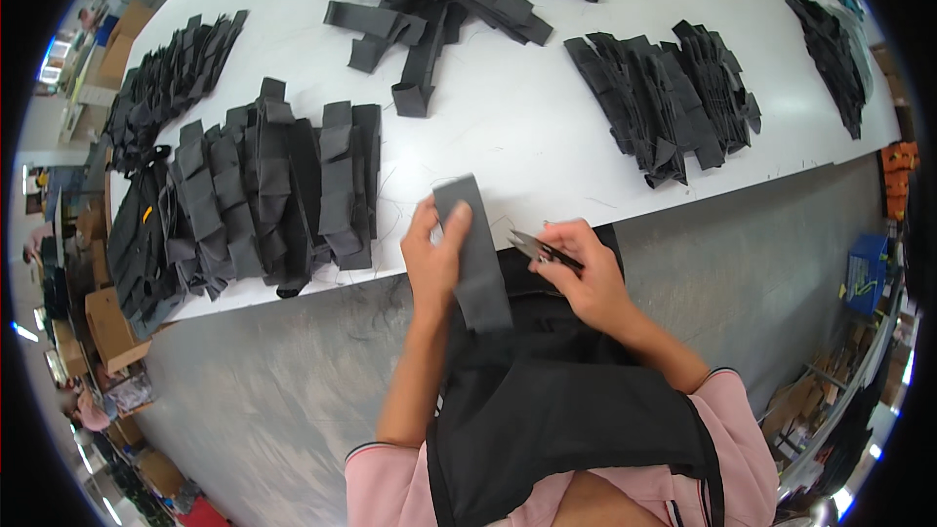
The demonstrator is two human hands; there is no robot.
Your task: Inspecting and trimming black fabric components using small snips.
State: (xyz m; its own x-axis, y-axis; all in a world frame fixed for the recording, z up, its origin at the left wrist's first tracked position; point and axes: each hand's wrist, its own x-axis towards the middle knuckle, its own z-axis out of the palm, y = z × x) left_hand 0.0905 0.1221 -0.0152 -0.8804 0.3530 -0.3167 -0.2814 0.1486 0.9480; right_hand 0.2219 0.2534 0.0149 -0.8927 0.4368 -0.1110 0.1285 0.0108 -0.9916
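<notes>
Grey fabric strip (481,278) is pinched by left hand (430,259), thread snips (531,246) by right hand (593,278). Strip judged light, pliable; best gripped flat near upper end.

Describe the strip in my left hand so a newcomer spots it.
Find the white table, then the middle of its near edge. There the left hand holds a flat gray strip, just left of the snips in the right hand. Unlike the other strips, bunched on the table, this one is held.

A white table (527,117) above mottled grey floor (254,400); 1 blue bin (867,273) right, open cardboard box (115,332) left.
</notes>
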